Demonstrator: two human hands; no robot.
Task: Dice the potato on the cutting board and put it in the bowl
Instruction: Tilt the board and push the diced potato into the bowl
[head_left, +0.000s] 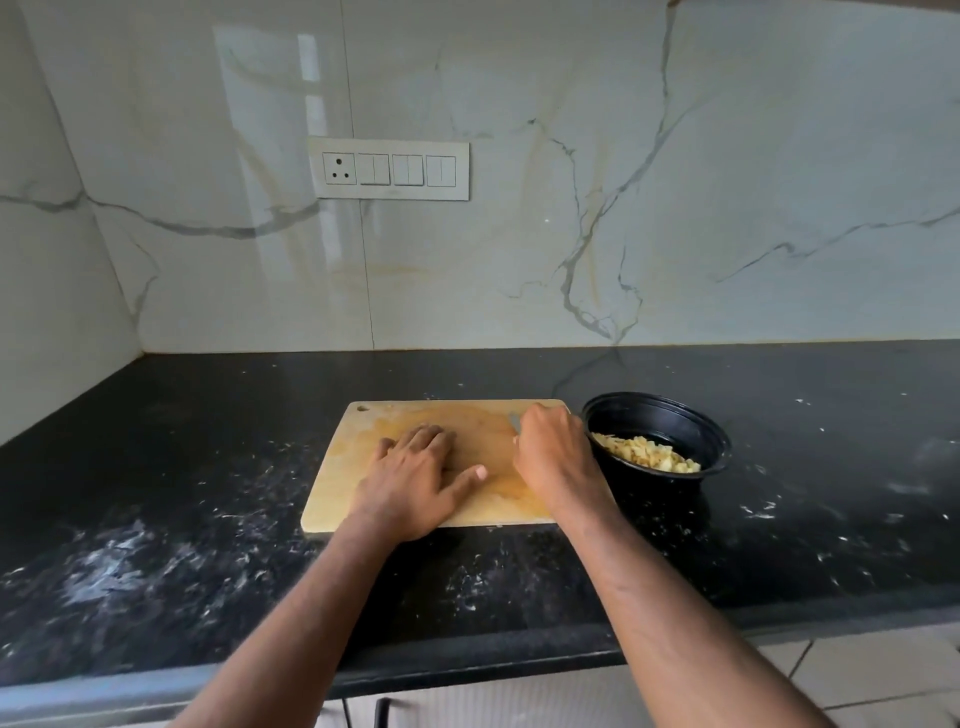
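Marble-look wall (571, 182): fills the upper half of the frame, pale with grey veins, glossy.

Black speckled counter (156, 519): spans the lower half, white flecks and smears scattered over it, heaviest at lower left.

Both forearms enter from the bottom edge and reach up toward frame centre, bare, no sleeves.

Cutting board (337, 483): pale wood, centre of frame, flat on the counter, small hole at its upper left corner. Surface stained yellowish and looks wet. No whole potato visible on the bare part of the board.

Switch plate (389, 168): on the wall, upper left of centre. One three-pin socket at its left end, rocker switches to the right. No readable writing on it or anywhere else.

Bowl (717, 441): black, round, just right of the board, on the counter. Diced potato (649, 454) lies inside, pale yellow cubes piled along the near side.

Left hand (415, 478): palm down, laid flat on the middle of the board, fingers straight and close together, thumb spread out to the right.

Right hand (553, 452): at the right edge of the board, next to the bowl rim, knuckles up, fingers curled under. A sliver of grey metal, apparently a knife blade (514, 421), shows at its upper left. The grip itself is hidden by the back of the hand.
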